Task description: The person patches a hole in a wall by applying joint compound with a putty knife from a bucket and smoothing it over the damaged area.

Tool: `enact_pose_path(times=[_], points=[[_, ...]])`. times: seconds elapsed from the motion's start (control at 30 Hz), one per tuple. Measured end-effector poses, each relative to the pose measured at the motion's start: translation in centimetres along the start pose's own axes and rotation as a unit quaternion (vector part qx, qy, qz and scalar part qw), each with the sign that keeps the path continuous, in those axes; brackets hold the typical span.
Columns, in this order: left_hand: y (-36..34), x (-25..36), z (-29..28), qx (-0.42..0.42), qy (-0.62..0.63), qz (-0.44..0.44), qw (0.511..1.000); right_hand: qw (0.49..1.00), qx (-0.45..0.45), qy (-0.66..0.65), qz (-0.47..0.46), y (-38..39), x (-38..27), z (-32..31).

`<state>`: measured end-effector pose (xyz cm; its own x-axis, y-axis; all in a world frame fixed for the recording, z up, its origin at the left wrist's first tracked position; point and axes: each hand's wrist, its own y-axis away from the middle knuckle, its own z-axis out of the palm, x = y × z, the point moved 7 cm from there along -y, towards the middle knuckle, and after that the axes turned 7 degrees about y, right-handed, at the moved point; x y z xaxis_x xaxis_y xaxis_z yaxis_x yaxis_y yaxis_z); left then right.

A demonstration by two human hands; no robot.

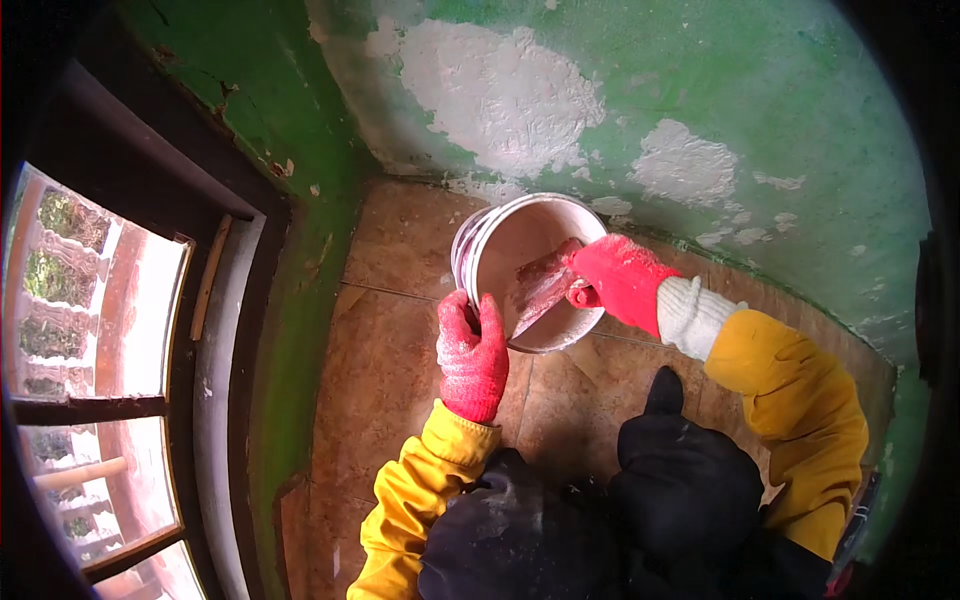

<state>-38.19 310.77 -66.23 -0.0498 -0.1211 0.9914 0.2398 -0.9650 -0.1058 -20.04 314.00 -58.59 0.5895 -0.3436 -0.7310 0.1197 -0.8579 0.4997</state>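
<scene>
A white bucket (495, 255) stands tilted on the floor close to the wall, its open mouth toward me. My left hand (472, 362), in a dusty red glove, is closed on the near left of the rim, thumb on the inside. Reaching into the mouth from the right, my right hand (628, 285) wears a red glove with a white knit cuff. It grips a broad-bladed putty knife (540, 294) smeared with pinkish-white material. The blade lies inside the bucket against its lower inner wall. Its handle is mostly hidden by the glove.
Ahead rises a green wall (800, 110) with rough white patches (500, 95) of filler. Brown tiles (385, 240) cover the floor. At the left is a dark-framed window (90, 410) with a ledge. My dark-clad knees (690, 470) are just below the bucket.
</scene>
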Motion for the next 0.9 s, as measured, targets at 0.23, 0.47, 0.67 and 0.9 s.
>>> enact_pose_path(times=[0.23, 0.47, 0.67, 0.9], points=[[1.1, 0.2, 0.4, -0.012, -0.01, 0.013, 1.0, 0.978, 0.06, -0.158, 0.119, 1.5, 2.4, -0.1], [1.5, -0.1, 1.2, -0.055, -0.027, 0.002, 0.998, 0.909, 0.119, 0.331, -0.224, 0.5, 4.0, 0.1], [1.2, 1.2, 0.4, -0.041, -0.041, -0.068, 0.996, 0.996, 0.077, -0.002, 0.043, -1.0, 7.1, 0.2], [-0.6, 3.2, 0.5, -0.079, -0.221, -0.062, 0.97, 0.983, 0.085, 0.055, -0.152, -0.6, 5.5, 0.5]])
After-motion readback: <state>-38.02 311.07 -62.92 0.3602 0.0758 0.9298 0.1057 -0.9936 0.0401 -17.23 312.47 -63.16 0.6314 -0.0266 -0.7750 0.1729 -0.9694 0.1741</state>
